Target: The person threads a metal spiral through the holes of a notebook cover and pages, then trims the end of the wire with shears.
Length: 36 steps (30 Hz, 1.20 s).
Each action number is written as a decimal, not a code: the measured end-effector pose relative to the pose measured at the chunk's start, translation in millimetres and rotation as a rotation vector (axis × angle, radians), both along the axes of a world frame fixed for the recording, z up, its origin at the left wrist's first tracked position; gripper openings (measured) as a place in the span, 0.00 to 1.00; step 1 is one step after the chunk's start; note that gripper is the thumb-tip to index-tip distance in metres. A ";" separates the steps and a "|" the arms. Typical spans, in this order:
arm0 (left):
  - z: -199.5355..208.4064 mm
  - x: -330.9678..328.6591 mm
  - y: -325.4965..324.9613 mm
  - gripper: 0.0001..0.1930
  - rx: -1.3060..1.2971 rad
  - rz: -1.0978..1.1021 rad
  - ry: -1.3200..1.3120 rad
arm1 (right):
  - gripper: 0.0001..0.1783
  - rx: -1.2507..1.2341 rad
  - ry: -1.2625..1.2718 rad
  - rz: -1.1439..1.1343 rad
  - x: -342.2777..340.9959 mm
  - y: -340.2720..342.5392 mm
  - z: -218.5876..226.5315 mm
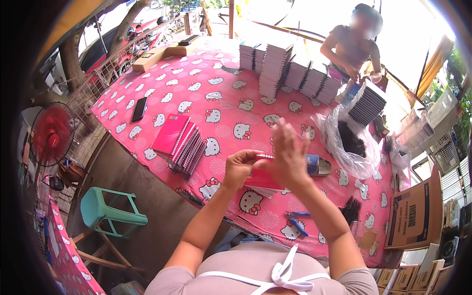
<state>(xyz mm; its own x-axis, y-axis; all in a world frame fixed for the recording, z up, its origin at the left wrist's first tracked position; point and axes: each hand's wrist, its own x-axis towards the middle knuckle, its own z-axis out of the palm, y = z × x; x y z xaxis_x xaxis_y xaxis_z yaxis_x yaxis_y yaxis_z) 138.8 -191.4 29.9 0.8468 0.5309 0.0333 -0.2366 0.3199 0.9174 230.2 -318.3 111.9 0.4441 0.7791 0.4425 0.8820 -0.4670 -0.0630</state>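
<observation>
Low over the near middle of the table, my left hand [239, 168] pinches the white-edged spine of a red spiral notebook [265, 181]. My right hand [289, 155] is raised at the notebook's right side, fingers stretched out and slightly smeared by motion; the thumb side is close to the spine, and whether it touches cannot be told. Much of the notebook is hidden by my hands. Left of it stands a stack of red spiral notebooks [179, 142]. Blue-handled pliers [298, 226] lie near my right forearm, with loose black binding coils [351, 210] beside them.
A plastic bag [332, 142] of black coils and a blue-and-tan item [318, 165] lie right. Tall notebook stacks [274, 69] stand at the back; a co-worker [356, 46] handles items behind them. A phone [139, 108], green stool [110, 211], red fan [52, 135] and carton [414, 211] surround.
</observation>
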 end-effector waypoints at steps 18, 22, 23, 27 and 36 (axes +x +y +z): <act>1.9 -16.4 -4.7 0.13 0.040 0.006 -0.037 | 0.25 -0.482 0.448 0.203 6.8 -10.1 47.7; 3.5 -16.2 2.0 0.15 0.067 0.017 -0.039 | 0.25 -0.593 0.392 0.230 16.5 9.3 29.9; 3.1 -18.2 -0.7 0.15 0.024 0.010 -0.041 | 0.26 -0.576 0.401 0.251 11.0 5.6 34.7; 5.9 -15.8 -4.2 0.14 0.076 0.032 0.007 | 0.22 -0.130 0.327 0.191 3.4 -18.0 17.5; 6.8 -4.3 -9.9 0.10 0.120 -0.066 -0.126 | 0.15 0.323 0.403 -0.055 -45.4 -172.3 -132.1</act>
